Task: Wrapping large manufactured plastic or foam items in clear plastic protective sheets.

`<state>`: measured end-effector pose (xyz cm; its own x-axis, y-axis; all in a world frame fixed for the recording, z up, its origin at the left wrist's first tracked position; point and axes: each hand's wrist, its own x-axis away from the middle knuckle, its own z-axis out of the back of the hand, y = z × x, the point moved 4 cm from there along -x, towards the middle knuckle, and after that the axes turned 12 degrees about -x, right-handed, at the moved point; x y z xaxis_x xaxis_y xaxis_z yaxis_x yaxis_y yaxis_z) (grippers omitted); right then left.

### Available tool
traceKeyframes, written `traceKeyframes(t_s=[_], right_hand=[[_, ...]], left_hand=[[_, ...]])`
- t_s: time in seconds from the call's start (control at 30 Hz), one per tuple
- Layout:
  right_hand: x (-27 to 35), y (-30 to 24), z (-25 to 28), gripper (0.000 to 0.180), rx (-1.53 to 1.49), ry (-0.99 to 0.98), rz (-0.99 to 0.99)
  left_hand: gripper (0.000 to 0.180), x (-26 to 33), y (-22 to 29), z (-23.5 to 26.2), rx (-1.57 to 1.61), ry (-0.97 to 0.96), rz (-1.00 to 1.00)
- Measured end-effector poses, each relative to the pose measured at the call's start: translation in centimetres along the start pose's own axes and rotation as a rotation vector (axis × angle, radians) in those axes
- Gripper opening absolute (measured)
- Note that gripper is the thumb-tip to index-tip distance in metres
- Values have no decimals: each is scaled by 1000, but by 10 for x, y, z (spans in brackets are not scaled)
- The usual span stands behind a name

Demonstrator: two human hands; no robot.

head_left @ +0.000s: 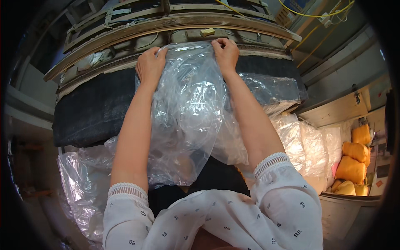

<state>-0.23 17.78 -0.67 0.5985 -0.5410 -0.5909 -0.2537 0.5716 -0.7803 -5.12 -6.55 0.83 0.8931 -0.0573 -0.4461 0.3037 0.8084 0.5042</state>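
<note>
A clear plastic bag is stretched between my two hands, its top edge near the back of a bench padded with dark cloth. My left hand pinches the bag's upper left corner. At the upper right corner, my right hand grips the same edge between thumb and fingers. From there the wrinkled film hangs toward me, over the bench front and down to my lap.
Wooden slats run behind the bench, with a small yellowish block beside them. More clear plastic sheets lie at the left and right. Yellow-orange bundles are stacked at far right. A yellow cable hangs at upper right.
</note>
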Motion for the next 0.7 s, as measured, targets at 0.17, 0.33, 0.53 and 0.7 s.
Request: traceKeyframes(t_s=[0.17, 0.33, 0.53, 0.7], right_hand=[[-3, -1, -3, 19, 109, -3, -62], [-3, 4, 4, 34, 272, 122, -98], [-8, 12, 14, 29, 9, 241, -163], [-11, 13, 18, 27, -125, 284, -199]], left_hand=[[39, -4, 5, 0, -81, -53, 47], [40, -7, 5, -2, -173, -98, 30], [41, -10, 6, 1, -197, -97, -18], [46, -11, 9, 3, -205, -216, -12]])
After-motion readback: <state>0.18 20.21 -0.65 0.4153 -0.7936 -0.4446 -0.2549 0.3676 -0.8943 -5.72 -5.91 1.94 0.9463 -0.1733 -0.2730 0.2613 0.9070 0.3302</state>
